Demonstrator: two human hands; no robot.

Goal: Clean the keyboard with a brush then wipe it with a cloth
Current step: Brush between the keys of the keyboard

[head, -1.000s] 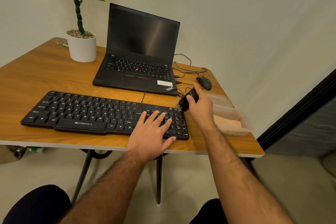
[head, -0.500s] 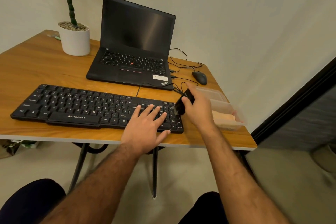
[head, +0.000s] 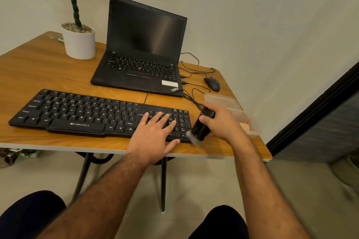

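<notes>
A wood-grain worktop (head: pixel 38 68) with a pale edge carries everything. A matte black laptop (head: pixel 143 60), lid open, reads "ThinkPad" at its corner. In front lies a long black plastic keyboard (head: pixel 77 114) marked "ZEBRONICS" under the space bar. A smooth white cylindrical pot (head: pixel 79 44) holds a plant. Of the hands, the left hand (head: pixel 153 137) lies flat, fingers spread on the keyboard's right keys; the right hand (head: pixel 223 122) grips a black brush (head: pixel 202 126), pale bristles blurred at the keyboard's right end. A clear plastic tub (head: pixel 223 101) sits beside a rounded mouse (head: pixel 212 84).
</notes>
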